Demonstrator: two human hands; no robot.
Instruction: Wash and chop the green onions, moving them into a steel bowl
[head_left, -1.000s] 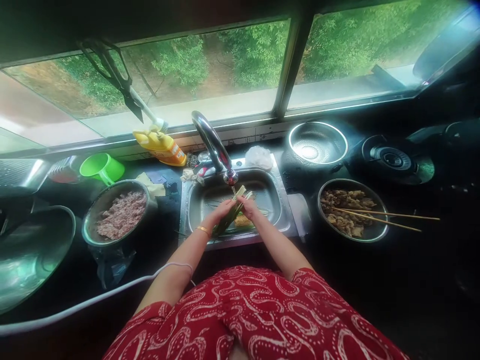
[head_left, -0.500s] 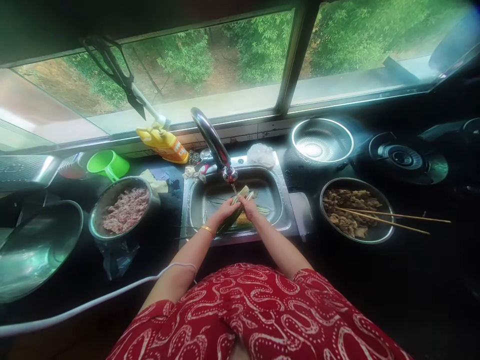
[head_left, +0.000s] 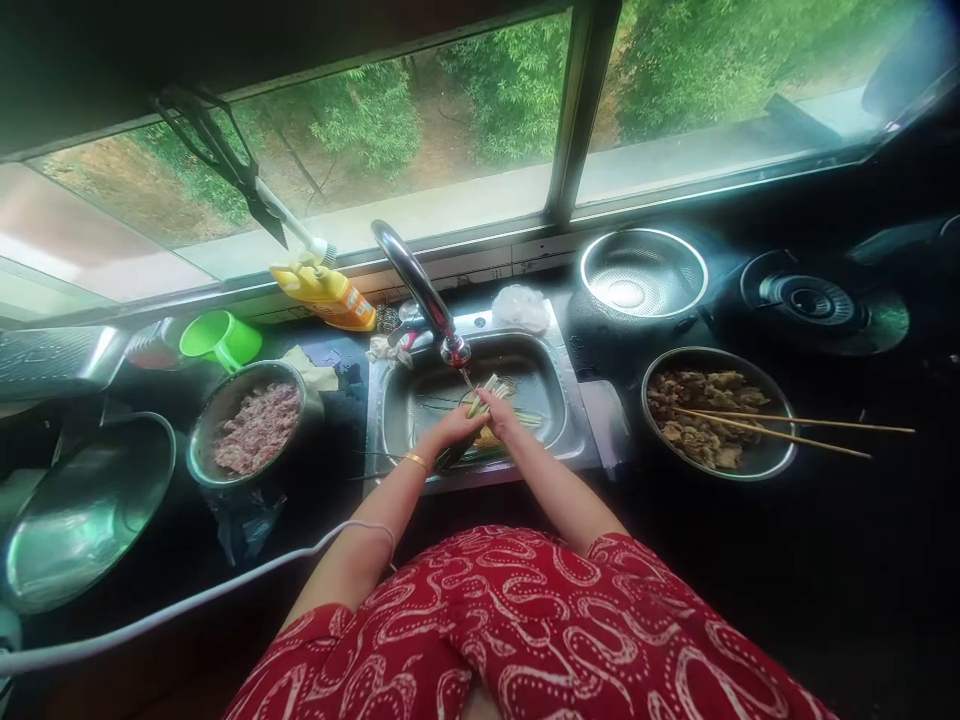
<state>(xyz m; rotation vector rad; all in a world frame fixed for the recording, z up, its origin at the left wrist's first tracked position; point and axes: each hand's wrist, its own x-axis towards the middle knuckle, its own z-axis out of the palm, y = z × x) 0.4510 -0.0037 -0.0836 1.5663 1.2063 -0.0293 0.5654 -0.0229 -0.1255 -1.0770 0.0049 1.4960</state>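
Note:
Over the metal sink, both hands are closed around a bunch of spring onions, whose white ends point up and away from me. My left hand grips the bunch from the left, with its dark green leaves trailing down below. Against it, my right hand has its fingers on the stalks near the white ends. A thin stream of water falls from the curved faucet onto the stalks. More green stalks lie in the sink basin, partly hidden by my hands.
Left of the sink stand a pot of minced meat, a green dipper, a yellow bottle and a large metal bowl. On the right are a strainer, a bowl of brown food pieces with chopsticks, and a gas burner.
The white ends of the spring onions have tilted slightly and sit closer together in my hands. The whole view has shifted a little; both hands keep their hold under the faucet.

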